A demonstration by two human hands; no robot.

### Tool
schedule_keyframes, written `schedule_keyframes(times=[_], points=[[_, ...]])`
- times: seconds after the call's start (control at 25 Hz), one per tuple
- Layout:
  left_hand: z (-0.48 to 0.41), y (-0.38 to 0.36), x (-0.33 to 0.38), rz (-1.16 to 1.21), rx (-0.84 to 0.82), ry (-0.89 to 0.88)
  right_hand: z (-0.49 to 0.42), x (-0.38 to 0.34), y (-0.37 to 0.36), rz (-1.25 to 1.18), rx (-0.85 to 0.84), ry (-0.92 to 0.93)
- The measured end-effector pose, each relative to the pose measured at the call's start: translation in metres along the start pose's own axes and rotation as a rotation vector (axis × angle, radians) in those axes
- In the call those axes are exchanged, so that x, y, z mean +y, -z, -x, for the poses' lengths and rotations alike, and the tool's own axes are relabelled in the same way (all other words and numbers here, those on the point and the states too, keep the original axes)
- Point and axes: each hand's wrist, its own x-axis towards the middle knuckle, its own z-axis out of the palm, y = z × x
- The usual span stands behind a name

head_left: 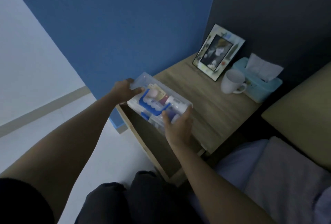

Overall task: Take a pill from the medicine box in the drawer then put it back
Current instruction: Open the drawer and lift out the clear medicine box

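Clear medicine box [161, 98], two hands gripping, left hand [123, 90], right hand [179, 127]

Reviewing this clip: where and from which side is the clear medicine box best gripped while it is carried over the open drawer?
By its two short ends, as both hands do: left hand on the far-left end, right hand on the near-right end. The medicine box is long and shallow, so end grips keep it level; the blue handle also suits one-handed lifting from above.

Both forearms are bare to the edge of view. The left hand [123, 89] and right hand [179, 129] wear no gloves. At six o'clock, dark trousers [136, 202] cover the knees.
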Motion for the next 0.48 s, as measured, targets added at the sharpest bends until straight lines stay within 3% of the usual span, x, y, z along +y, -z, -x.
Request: schedule_keyframes(times=[0.08,0.2,0.48], points=[[-0.006,0.005,0.013,0.096,0.065,0.053,-0.034,-0.007,0.015,-0.089,0.028,0.022],[-0.015,-0.004,0.026,0.303,0.071,0.104,-0.094,-0.008,0.032,-0.036,0.017,-0.014],[-0.04,-0.054,0.039,0.397,0.045,-0.034,-0.188,0.03,0.045,-0.076,-0.088,-0.002]])
